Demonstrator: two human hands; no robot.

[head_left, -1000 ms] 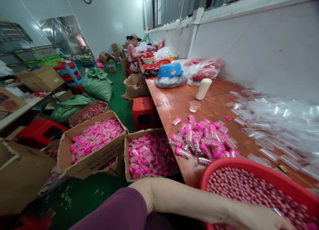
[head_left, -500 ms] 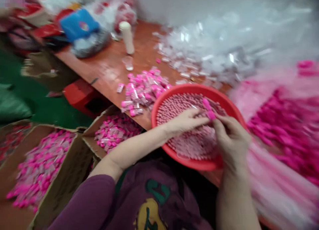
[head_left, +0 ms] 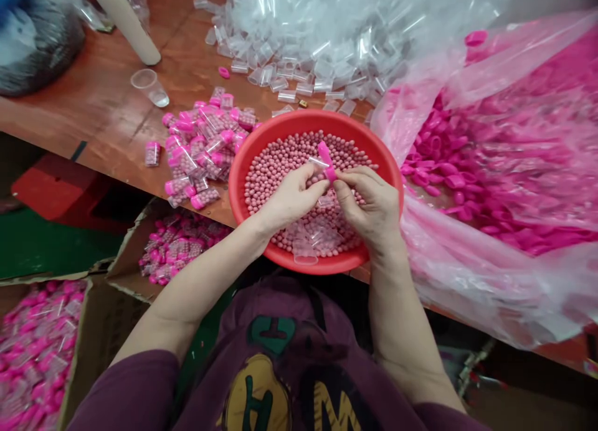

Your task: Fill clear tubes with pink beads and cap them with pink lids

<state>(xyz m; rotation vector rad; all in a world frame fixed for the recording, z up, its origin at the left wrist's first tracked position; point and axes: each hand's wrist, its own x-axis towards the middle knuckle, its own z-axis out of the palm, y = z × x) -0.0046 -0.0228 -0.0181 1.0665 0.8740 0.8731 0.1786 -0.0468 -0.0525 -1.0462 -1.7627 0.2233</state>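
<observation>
Bright, even indoor light; soft shadows; sharp ctr; warped wide-angle edges

Basin [head_left: 237,197] on bench [head_left: 93,113], caps [head_left: 455,197] right, tubes [head_left: 299,63] behind

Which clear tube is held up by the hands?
The clear tube pinched by the left hand above the red basin, with a pink cap; the others lie loose.

From where I stood, the only lettering I could make out was on the person's purple top [head_left: 280,381], and it faced them, so it looked inverted to the camera. A green letter, perhaps an A, sat on a yellow oval patch [head_left: 255,397]. Beside it was a large yellow W or M [head_left: 329,409]. Above, a green badge [head_left: 272,333] bore a dark T-like mark.
</observation>
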